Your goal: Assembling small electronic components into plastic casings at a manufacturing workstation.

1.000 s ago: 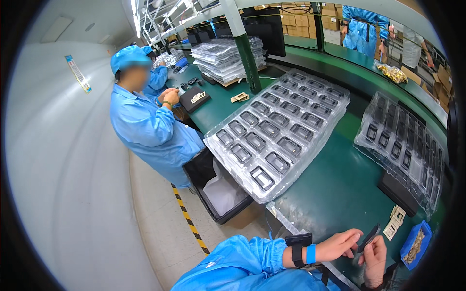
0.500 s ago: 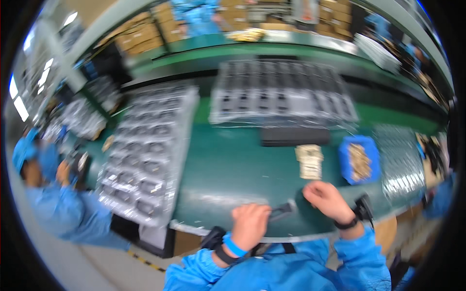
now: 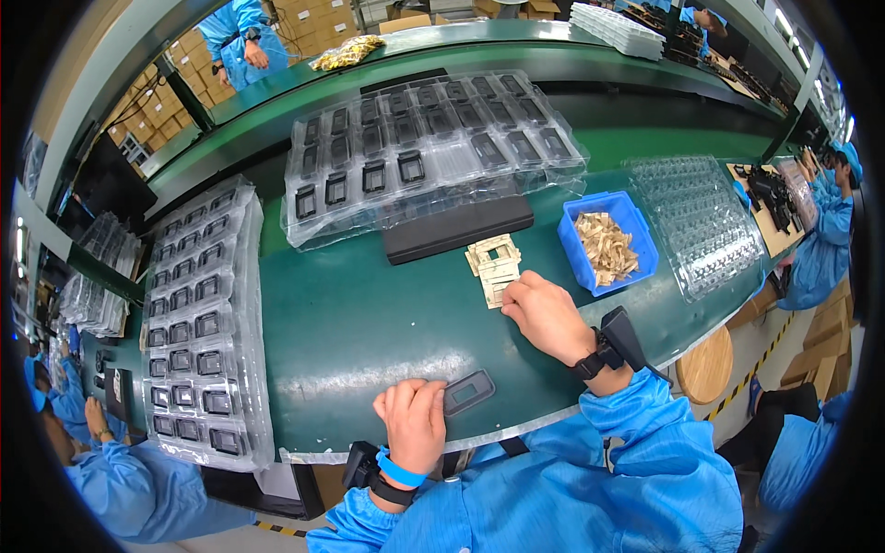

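Here at the front edge of the green tabletop [image 3: 359, 313], I have the left hand [image 3: 413, 426] with its fingers curled in, holding the left side of the dark rectangular frame [image 3: 484, 382]; the frame shows a window through its middle, and I can't tell from up here whether it rests on the surface or sits slightly raised. Over to the right hand [image 3: 548, 321]: fingers narrow, thumb and fingertips drawn together at the near end of the cream slotted pieces [image 3: 498, 267], and whether they grip one I cannot tell. Just right of those stands the blue bin [image 3: 573, 253], loaded with tan strips [image 3: 607, 251]. Behind the cream pieces, the long black case [image 3: 456, 229] lies just before the middle clear tray [image 3: 449, 164], whose pockets carry rows of black frames. On my left runs the left clear tray [image 3: 255, 369], packed with more frames; on my right, past the bin, a clear blister sheet [image 3: 698, 226] lies flat. Farther out, across the bench, a yellow bag [image 3: 347, 53] rests on the green ledge, and beyond it a co-worker [image 3: 241, 46] in blue stands before stacked cartons [image 3: 318, 28].
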Tool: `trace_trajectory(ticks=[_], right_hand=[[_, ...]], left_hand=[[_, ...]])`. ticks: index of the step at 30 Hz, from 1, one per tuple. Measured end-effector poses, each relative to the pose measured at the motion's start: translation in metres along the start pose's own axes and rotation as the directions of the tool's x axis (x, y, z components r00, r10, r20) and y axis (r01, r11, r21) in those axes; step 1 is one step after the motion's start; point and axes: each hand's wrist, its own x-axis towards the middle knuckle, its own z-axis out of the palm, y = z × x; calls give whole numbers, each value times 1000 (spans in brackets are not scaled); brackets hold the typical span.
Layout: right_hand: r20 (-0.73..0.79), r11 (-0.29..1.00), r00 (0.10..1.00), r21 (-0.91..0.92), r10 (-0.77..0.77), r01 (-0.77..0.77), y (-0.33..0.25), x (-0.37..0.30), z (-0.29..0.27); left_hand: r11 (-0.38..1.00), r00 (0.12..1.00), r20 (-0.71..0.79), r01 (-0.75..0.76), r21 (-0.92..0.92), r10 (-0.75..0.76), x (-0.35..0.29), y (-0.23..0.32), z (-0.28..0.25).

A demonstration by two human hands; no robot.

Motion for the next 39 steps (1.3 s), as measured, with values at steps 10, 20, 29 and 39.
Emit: trace_trajectory(ticks=[10, 20, 29, 39], right_hand=[[117, 1000, 993, 4, -7, 7, -1, 7, -2], [97, 835, 876, -269, -472, 480, -41, -29, -16], [68, 893, 891, 77, -448, 443, -64, -47, -7], [-84, 916, 938, 201, -336, 347, -71, -61, 3]], left_hand=[[1000, 1000, 25, 11, -6, -11, 4, -4, 0], [968, 997, -26, 57, -244, -66, 15, 4, -11], [798, 959, 196, 280, -533, -206, 16, -1, -4], [555, 883, 323, 466, -689, -340, 7, 19, -11]])
